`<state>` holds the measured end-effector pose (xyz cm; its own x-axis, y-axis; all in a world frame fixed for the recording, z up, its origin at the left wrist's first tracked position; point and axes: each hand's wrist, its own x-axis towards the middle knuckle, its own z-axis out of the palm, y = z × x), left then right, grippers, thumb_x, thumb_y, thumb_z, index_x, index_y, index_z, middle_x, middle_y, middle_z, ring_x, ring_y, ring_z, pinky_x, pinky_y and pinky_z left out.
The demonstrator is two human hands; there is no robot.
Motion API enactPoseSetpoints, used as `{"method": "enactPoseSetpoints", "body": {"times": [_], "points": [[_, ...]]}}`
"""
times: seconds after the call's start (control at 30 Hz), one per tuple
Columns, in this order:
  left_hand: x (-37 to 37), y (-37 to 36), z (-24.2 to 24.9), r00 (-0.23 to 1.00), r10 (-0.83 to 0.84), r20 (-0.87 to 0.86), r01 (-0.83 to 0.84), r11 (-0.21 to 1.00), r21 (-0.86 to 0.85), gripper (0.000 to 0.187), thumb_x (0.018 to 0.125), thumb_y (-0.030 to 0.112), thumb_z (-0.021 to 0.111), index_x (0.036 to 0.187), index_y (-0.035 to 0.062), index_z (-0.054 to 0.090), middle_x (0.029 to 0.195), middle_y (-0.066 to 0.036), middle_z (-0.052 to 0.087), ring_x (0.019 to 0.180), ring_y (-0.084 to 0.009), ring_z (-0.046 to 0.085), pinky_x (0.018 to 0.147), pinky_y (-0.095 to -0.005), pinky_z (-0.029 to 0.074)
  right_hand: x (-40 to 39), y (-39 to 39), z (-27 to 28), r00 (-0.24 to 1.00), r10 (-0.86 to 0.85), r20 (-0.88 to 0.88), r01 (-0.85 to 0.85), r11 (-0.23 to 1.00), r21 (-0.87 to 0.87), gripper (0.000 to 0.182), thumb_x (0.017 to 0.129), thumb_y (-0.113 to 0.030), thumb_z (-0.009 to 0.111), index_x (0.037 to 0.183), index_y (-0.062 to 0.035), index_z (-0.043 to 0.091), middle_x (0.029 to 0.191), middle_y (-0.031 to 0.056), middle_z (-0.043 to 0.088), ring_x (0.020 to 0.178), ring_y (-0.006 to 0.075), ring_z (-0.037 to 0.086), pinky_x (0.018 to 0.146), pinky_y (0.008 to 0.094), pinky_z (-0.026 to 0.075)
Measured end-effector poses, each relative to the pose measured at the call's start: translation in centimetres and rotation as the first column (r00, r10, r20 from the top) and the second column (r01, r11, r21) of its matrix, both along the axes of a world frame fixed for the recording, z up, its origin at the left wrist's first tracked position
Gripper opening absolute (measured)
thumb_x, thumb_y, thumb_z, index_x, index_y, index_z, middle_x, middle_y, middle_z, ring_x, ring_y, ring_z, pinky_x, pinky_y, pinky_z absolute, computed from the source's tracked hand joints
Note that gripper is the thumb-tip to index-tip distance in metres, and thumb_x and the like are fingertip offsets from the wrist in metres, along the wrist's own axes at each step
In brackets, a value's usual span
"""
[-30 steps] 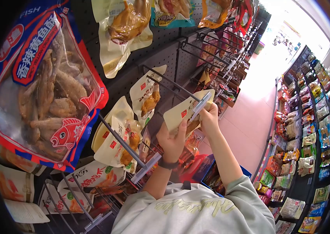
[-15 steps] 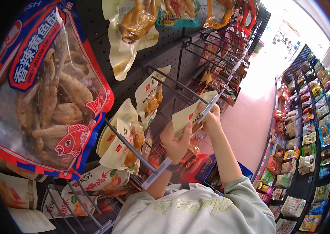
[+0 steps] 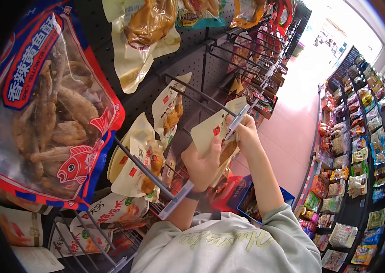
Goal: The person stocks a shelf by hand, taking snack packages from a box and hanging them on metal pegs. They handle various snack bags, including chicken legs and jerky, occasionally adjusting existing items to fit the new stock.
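Note:
A cream-coloured snack bag (image 3: 206, 130) is between my two hands, just below the end of a metal display hook (image 3: 201, 97). My left hand (image 3: 201, 166), with a dark band at the wrist, is closed on the bag's near edge, its thumb lying over the front. On the far side, my right hand (image 3: 247, 135) has its fingers bent around the bag's other edge, partly hidden behind the hook's clear label holder (image 3: 238, 118). Brown contents show below my left thumb. Similar cream bags (image 3: 140, 159) hang on a nearer hook to the left.
A large bag of spicy yellow croaker (image 3: 60, 113) fills the left foreground. Bare hook ends (image 3: 177, 200) with label holders stick out toward my arms. A blue crate (image 3: 247, 204) stands below my right forearm. Across the pink aisle floor (image 3: 288, 141) runs a shelf of packaged snacks (image 3: 356, 159).
The cream bag has turned, so more of its front and its brown contents show under my left thumb. My hands stay on it. The whole view has shifted slightly.

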<state>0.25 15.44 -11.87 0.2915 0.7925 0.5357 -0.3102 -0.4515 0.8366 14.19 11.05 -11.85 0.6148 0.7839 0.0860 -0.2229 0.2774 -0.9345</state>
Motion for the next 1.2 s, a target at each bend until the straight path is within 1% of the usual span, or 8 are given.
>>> {"method": "enactPoseSetpoints", "body": {"times": [0.4, 0.6, 0.73, 0.97, 1.0, 1.1, 1.17, 1.2], "points": [[-0.2, 1.0, 0.0, 0.995, 0.082, -0.052, -0.078, 0.994, 0.072, 0.018, 0.085, 0.009, 0.061, 0.096, -0.0049, 0.061, 0.081, -0.013, 0.066, 0.072, -0.0154, 0.063, 0.063, -0.0274, 0.048, 0.1, 1.5, -0.5, 0.998, 0.026, 0.054, -0.026, 1.0, -0.011, 0.022, 0.083, -0.017, 0.067, 0.095, -0.0002, 0.06, 0.086, 0.006, 0.065, 0.077, 0.0117, 0.063, 0.067, 0.0263, 0.051], [0.6, 4.1, -0.8, 0.993, 0.113, 0.042, -0.109, 0.989, -0.099, 0.024, 0.087, 0.015, 0.06, 0.098, -0.0071, 0.058, 0.088, -0.01, 0.064, 0.074, -0.0137, 0.061, 0.066, -0.0272, 0.049, 0.1, 6.1, 0.8, 0.992, 0.098, 0.082, -0.093, 0.994, -0.054, 0.036, 0.081, -0.024, 0.07, 0.099, 0.0038, 0.057, 0.091, 0.006, 0.061, 0.083, 0.0076, 0.054, 0.072, 0.0222, 0.044], [0.8, 6.6, -1.0, 0.981, 0.175, 0.085, -0.164, 0.979, -0.122, 0.03, 0.088, 0.019, 0.06, 0.102, -0.0078, 0.057, 0.096, -0.012, 0.063, 0.081, -0.0138, 0.06, 0.072, -0.0272, 0.049, -0.6, 8.9, 1.6, 0.982, 0.109, 0.156, -0.103, 0.994, -0.046, 0.036, 0.08, -0.026, 0.07, 0.102, 0.0019, 0.062, 0.084, 0.0009, 0.064, 0.072, 0.005, 0.057, 0.064, 0.022, 0.047], [1.0, 8.4, -1.8, 0.968, 0.237, 0.084, -0.208, 0.943, -0.262, 0.029, 0.089, 0.016, 0.058, 0.107, -0.0065, 0.053, 0.101, -0.014, 0.061, 0.088, -0.0169, 0.06, 0.078, -0.0278, 0.047, -0.7, 11.0, 1.4, 0.971, 0.145, 0.189, -0.143, 0.989, -0.025, 0.036, 0.083, -0.028, 0.067, 0.099, 0.0036, 0.06, 0.088, 0.0028, 0.064, 0.076, 0.0062, 0.057, 0.064, 0.0235, 0.048], [1.0, 8.3, -2.2, 0.969, 0.231, 0.089, -0.201, 0.944, -0.26, 0.029, 0.088, 0.014, 0.058, 0.109, -0.0059, 0.052, 0.104, -0.015, 0.061, 0.091, -0.0176, 0.059, 0.079, -0.0283, 0.046, 0.4, 11.8, -0.4, 0.946, 0.17, 0.277, -0.171, 0.985, -0.02, 0.042, 0.083, -0.026, 0.066, 0.111, 0.0026, 0.051, 0.093, 0.006, 0.064, 0.084, 0.0112, 0.06, 0.069, 0.026, 0.049], [0.8, 6.7, -4.3, 0.963, 0.214, 0.166, -0.174, 0.959, -0.223, 0.042, 0.089, 0.01, 0.054, 0.125, -0.0052, 0.038, 0.122, -0.018, 0.049, 0.108, -0.0217, 0.051, 0.092, -0.0317, 0.039, 0.5, 9.2, -2.9, 0.865, 0.065, 0.497, -0.071, 0.997, -0.007, 0.051, 0.084, -0.017, 0.065, 0.125, -0.0006, 0.04, 0.109, 0.0069, 0.056, 0.102, 0.0125, 0.053, 0.091, 0.0282, 0.041], [0.7, 3.9, -5.8, 0.972, 0.234, 0.017, -0.229, 0.962, -0.152, 0.065, 0.088, 0.007, 0.051, 0.14, -0.0026, 0.013, 0.142, -0.022, 0.024, 0.132, -0.0277, 0.026, 0.108, -0.0358, 0.018, 0.8, 5.9, -4.3, 0.672, -0.128, 0.729, 0.167, 0.986, 0.02, 0.047, 0.085, -0.009, 0.061, 0.127, -0.0021, 0.039, 0.113, 0.0095, 0.053, 0.107, 0.018, 0.052, 0.093, 0.0316, 0.041], [0.8, 2.3, -6.6, 0.963, 0.265, -0.056, -0.27, 0.955, -0.121, 0.067, 0.087, 0.005, 0.051, 0.141, -0.0013, 0.012, 0.144, -0.02, 0.021, 0.133, -0.0278, 0.022, 0.109, -0.038, 0.015, 1.7, 4.2, -5.7, 0.734, -0.086, 0.674, 0.134, 0.991, -0.02, 0.046, 0.084, -0.011, 0.061, 0.125, -0.003, 0.04, 0.109, 0.0109, 0.056, 0.104, 0.0178, 0.055, 0.09, 0.031, 0.043]]}}
